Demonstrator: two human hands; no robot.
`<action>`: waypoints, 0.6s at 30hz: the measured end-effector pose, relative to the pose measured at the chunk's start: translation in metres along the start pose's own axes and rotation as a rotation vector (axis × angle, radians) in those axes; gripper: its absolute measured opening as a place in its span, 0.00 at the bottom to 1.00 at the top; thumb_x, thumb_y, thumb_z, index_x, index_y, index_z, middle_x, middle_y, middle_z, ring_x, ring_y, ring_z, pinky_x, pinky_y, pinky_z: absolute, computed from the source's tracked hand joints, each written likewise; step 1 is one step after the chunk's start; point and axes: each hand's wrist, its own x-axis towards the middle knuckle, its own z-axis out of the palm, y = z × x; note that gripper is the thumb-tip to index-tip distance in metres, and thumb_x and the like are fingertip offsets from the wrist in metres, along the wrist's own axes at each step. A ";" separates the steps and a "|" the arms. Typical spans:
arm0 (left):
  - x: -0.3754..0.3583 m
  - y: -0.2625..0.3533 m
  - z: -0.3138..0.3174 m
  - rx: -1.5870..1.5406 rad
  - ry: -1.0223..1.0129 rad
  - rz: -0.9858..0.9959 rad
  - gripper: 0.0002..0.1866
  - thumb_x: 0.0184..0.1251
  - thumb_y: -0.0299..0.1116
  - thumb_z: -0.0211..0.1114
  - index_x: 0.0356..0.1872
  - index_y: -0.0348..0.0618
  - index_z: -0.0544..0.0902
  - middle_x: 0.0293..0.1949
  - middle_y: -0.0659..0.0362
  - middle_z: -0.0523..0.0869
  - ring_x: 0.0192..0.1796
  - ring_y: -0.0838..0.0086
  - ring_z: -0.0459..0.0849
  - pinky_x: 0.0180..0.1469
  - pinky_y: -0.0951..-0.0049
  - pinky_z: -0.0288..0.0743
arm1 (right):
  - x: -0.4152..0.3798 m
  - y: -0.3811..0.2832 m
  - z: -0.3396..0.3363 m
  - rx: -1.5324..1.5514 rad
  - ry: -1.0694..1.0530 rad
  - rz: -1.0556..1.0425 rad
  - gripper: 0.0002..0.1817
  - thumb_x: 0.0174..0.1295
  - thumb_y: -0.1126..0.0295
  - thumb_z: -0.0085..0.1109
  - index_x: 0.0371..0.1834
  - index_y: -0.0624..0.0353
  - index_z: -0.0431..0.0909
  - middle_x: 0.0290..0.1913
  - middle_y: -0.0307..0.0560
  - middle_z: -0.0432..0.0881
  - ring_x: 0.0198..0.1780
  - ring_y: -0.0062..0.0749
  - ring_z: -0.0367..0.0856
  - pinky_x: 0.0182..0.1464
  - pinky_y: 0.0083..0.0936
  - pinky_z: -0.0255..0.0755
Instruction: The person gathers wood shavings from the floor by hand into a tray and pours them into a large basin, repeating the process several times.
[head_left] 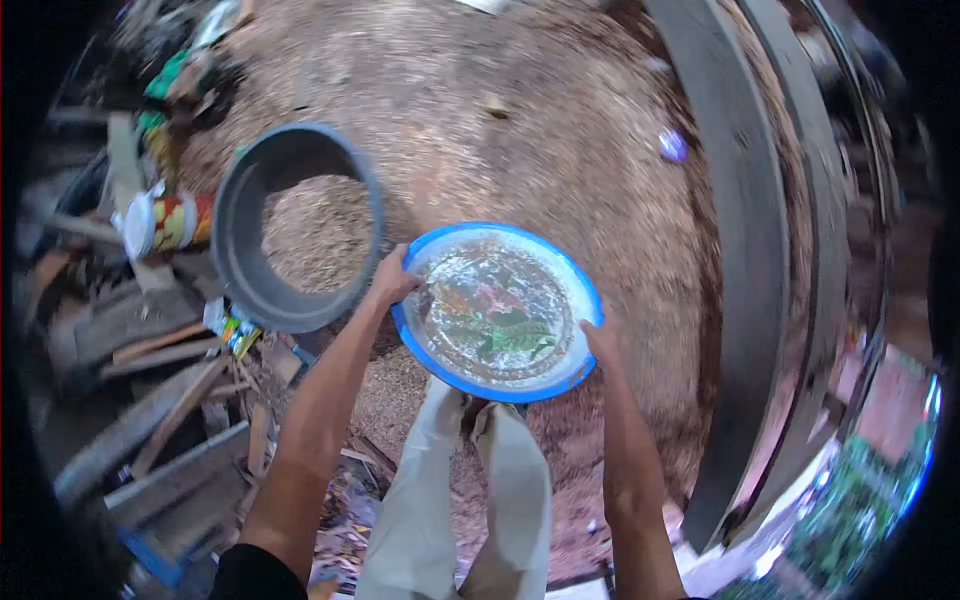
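Between my two hands I hold a wide enamel basin (490, 310), white inside with a blue rim and a worn green and pink leaf pattern. My left hand (394, 276) grips its left rim, and my right hand (598, 342) grips the right rim. Only a thin brownish residue shows on its inner surface. Just left of the basin stands a large dark grey tub (230, 235), partly filled with wood shavings or sawdust (318, 235). My left forearm passes close to the tub's lower right edge.
Shavings and sawdust cover the ground (560, 110). Scrap wood (180, 410) is heaped at the left, near a printed bucket (165, 224) and a colourful wrapper (232, 328). Long wooden planks (740, 230) run along the right side. A small shiny purple item (673, 146) lies beside them.
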 end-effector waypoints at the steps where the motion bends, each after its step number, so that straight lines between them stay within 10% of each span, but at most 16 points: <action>1: 0.001 0.011 0.024 0.028 -0.048 0.032 0.38 0.42 0.29 0.79 0.61 0.36 0.76 0.50 0.43 0.86 0.51 0.56 0.86 0.56 0.63 0.78 | -0.008 0.035 0.000 -0.151 0.030 0.030 0.50 0.53 0.63 0.73 0.77 0.67 0.55 0.68 0.67 0.71 0.68 0.57 0.72 0.71 0.39 0.63; 3: -0.006 0.029 0.067 -0.183 -0.282 -0.165 0.40 0.42 0.32 0.80 0.61 0.34 0.75 0.49 0.44 0.87 0.52 0.57 0.86 0.56 0.62 0.78 | -0.038 0.101 0.003 0.100 0.022 0.068 0.55 0.53 0.58 0.73 0.78 0.68 0.48 0.69 0.69 0.69 0.69 0.57 0.70 0.71 0.39 0.62; 10: -0.049 0.080 0.196 0.314 -0.305 0.168 0.45 0.42 0.39 0.81 0.66 0.37 0.73 0.54 0.42 0.85 0.54 0.55 0.85 0.57 0.61 0.78 | -0.159 0.239 -0.012 0.491 0.128 0.332 0.58 0.53 0.56 0.74 0.80 0.64 0.44 0.69 0.68 0.69 0.68 0.54 0.71 0.70 0.39 0.63; 18: -0.141 0.150 0.335 0.422 -0.490 0.294 0.38 0.46 0.37 0.78 0.63 0.37 0.77 0.51 0.46 0.87 0.54 0.59 0.86 0.60 0.63 0.76 | -0.282 0.365 -0.017 0.780 0.364 0.614 0.42 0.58 0.66 0.68 0.75 0.65 0.60 0.65 0.58 0.75 0.63 0.43 0.75 0.66 0.34 0.68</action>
